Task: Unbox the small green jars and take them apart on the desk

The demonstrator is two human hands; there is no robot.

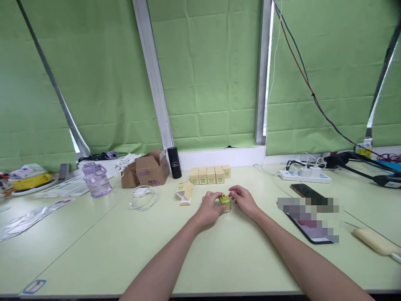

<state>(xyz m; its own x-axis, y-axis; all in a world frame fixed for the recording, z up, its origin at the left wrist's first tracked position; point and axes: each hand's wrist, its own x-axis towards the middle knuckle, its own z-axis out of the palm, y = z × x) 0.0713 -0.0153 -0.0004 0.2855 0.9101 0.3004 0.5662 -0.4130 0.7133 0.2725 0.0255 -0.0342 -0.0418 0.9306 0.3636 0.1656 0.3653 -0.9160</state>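
Observation:
Between my hands a small glass jar (226, 203) with a green lid stands upright on the table. My left hand (209, 207) grips it from the left side, thumb and fingers around it. On its right side my right hand (244, 200) is close by, fingers apart and slightly curled, holding nothing that shows. Just beyond my left hand lies an opened small cardboard box (184, 193), flaps up. Behind the jar a row of several small tan boxes (207, 175) with green labels lines the back of the table.
A coiled white charger cable (144, 198), a brown carton (152, 170), a black cylinder (174, 162) and a purple water jug (96, 179) are to the left. On the right are a tablet (308, 223), a phone (308, 193) and a white power strip (303, 176).

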